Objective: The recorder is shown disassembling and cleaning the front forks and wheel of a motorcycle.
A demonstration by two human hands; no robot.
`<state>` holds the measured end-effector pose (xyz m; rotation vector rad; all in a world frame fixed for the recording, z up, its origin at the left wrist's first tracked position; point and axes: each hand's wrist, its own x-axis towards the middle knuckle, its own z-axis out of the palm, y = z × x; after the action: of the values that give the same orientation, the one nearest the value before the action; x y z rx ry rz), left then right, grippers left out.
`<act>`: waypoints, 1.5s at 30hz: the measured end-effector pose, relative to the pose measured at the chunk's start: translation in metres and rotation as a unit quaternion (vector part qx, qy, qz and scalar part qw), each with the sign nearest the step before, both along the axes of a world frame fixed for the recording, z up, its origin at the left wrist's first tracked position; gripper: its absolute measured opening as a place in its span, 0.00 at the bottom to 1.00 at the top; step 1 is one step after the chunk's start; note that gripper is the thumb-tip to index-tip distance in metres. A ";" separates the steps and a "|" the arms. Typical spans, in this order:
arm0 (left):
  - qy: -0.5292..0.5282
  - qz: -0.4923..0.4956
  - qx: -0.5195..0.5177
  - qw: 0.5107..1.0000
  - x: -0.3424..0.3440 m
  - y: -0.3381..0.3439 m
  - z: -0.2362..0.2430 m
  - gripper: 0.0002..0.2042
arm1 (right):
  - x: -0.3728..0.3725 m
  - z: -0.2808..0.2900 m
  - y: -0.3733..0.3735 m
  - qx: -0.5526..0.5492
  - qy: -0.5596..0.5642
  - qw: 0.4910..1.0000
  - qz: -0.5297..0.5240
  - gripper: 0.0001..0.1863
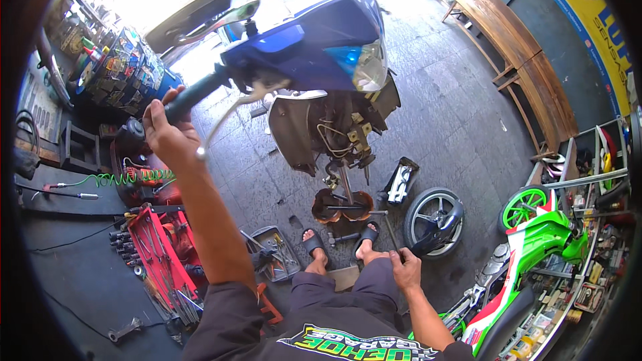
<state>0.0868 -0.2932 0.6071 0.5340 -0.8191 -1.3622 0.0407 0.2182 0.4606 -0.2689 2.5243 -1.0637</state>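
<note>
My left hand [170,130] is wrapped round the dark rubber grip [200,93] of a blue scooter's handlebar, with the brake lever [224,117] beside it. The blue front cowl [294,43] carries a headlight [368,67]. Beneath it, the fork [345,180] reaches down without a wheel, above two rusty round pieces [334,215]. In front of my right thigh, my right hand [405,271] is closed on a thin metal bar wrench [392,232]; its lower end is hidden by the hand. A detached front wheel [435,224] with a dark fender lies on the floor right of the fork.
A red toolbox [160,247] and a grey tray [275,254] of tools lie left of my feet. A dark bar-shaped tool [344,236] rests between my sandals. To the right stand a green and white small motorbike [518,261], a crowded shelf [575,294] and a wooden bench [515,53].
</note>
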 end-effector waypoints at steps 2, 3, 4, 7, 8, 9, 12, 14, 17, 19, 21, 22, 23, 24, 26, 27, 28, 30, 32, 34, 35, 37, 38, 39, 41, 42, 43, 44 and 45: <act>0.086 -0.101 0.017 0.991 0.025 -0.064 -0.032 0.11 | 0.006 0.002 -0.004 -0.002 0.011 1.000 -0.004 0.17; 0.097 -0.119 0.040 0.987 0.022 -0.072 -0.035 0.11 | 0.007 0.004 -0.001 0.005 0.006 1.000 -0.005 0.17; 0.106 -0.116 0.049 0.986 0.021 -0.071 -0.033 0.10 | 0.007 0.005 -0.001 0.004 0.006 1.000 -0.014 0.17; 0.064 0.019 0.000 0.998 -0.005 0.016 0.006 0.08 | 0.016 0.001 0.011 0.034 0.000 0.999 -0.032 0.17; 0.029 0.071 -0.034 0.997 -0.019 0.054 0.019 0.07 | 0.018 -0.004 0.015 0.059 -0.002 0.998 -0.034 0.16; 0.026 0.063 -0.029 0.997 -0.028 0.068 0.023 0.07 | 0.020 -0.007 0.017 0.059 -0.006 0.997 -0.040 0.16; 0.032 0.109 -0.038 0.993 -0.025 0.072 0.031 0.05 | 0.021 -0.006 0.002 0.050 -0.025 0.997 -0.051 0.16; 0.035 0.107 -0.040 0.993 -0.021 0.048 0.017 0.04 | 0.014 -0.012 -0.002 0.052 -0.021 0.997 -0.056 0.16; 0.046 0.037 -0.026 0.998 0.000 0.010 -0.007 0.03 | 0.011 -0.008 -0.004 0.009 0.000 0.997 -0.080 0.19; 0.056 -0.042 -0.016 0.997 0.013 -0.019 -0.025 0.06 | 0.011 -0.015 0.006 0.016 -0.001 0.996 -0.091 0.19; 0.047 -0.066 -0.015 0.997 0.017 -0.035 -0.032 0.06 | 0.009 -0.022 0.015 0.027 0.011 0.995 -0.096 0.18; 0.037 -0.085 -0.015 0.996 0.022 -0.044 -0.035 0.06 | 0.009 -0.023 0.019 0.029 0.008 0.995 -0.097 0.18; 0.039 -0.117 -0.005 0.992 0.027 -0.055 -0.041 0.07 | 0.009 -0.023 0.023 0.034 -0.005 0.994 -0.106 0.18; 0.038 -0.121 -0.003 0.992 0.030 -0.065 -0.047 0.07 | 0.011 -0.022 0.027 0.040 -0.017 0.992 -0.115 0.19; -0.017 -0.167 0.013 0.986 0.035 -0.088 -0.056 0.07 | 0.013 -0.021 0.033 0.049 -0.018 0.992 -0.118 0.18; -0.042 -0.184 0.032 0.982 0.039 -0.104 -0.062 0.07 | 0.014 -0.020 0.036 0.055 -0.018 0.991 -0.118 0.18; -0.043 -0.183 0.035 0.982 0.037 -0.116 -0.069 0.07 | 0.016 -0.021 0.040 0.057 -0.019 0.991 -0.117 0.18; -0.120 -0.201 0.055 0.971 0.042 -0.138 -0.059 0.08 | 0.020 -0.021 0.043 0.034 -0.017 0.992 -0.119 0.18; -0.108 -0.237 0.076 0.963 0.043 -0.156 -0.067 0.08 | 0.023 -0.020 0.049 0.045 -0.007 0.993 -0.107 0.18; -0.092 -0.232 0.074 0.966 0.035 -0.154 -0.080 0.08 | 0.025 -0.021 0.057 0.057 0.009 0.994 -0.089 0.18; -0.105 -0.228 0.069 0.965 0.028 -0.146 -0.082 0.08 | 0.026 -0.023 0.061 0.052 0.005 0.992 -0.112 0.19; -0.103 -0.193 0.063 0.974 0.015 -0.129 -0.078 0.09 | 0.029 -0.023 0.066 0.045 -0.004 0.990 -0.137 0.19; -0.094 -0.191 0.068 0.975 0.013 -0.127 -0.076 0.08 | 0.028 -0.027 0.068 0.040 -0.005 0.992 -0.120 0.19; -0.100 -0.186 0.066 0.975 0.012 -0.127 -0.075 0.08 | 0.026 -0.031 0.070 0.033 0.006 0.992 -0.119 0.19; -0.105 -0.160 0.070 0.979 0.019 -0.122 -0.066 0.07 | 0.024 -0.034 0.069 0.022 0.016 0.993 -0.118 0.19; -0.105 -0.133 0.075 0.983 0.029 -0.117 -0.059 0.06 | 0.024 -0.031 0.066 0.031 0.022 0.994 -0.100 0.19; -0.103 -0.115 0.070 0.985 0.031 -0.112 -0.048 0.06 | 0.022 -0.023 0.061 0.030 0.026 0.995 -0.087 0.18; -0.139 -0.118 0.088 0.979 0.039 -0.117 -0.046 0.05 | 0.022 -0.023 0.058 0.016 0.063 0.995 -0.074 0.18; -0.299 -0.063 -0.094 0.948 0.063 -0.150 -0.069 0.08 | 0.022 -0.012 0.051 0.059 -0.010 0.995 -0.082 0.18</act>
<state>0.1497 -0.4429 0.5381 0.7678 -1.4829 -1.2269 0.0629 0.2689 0.4484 -0.0194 2.6154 -0.9658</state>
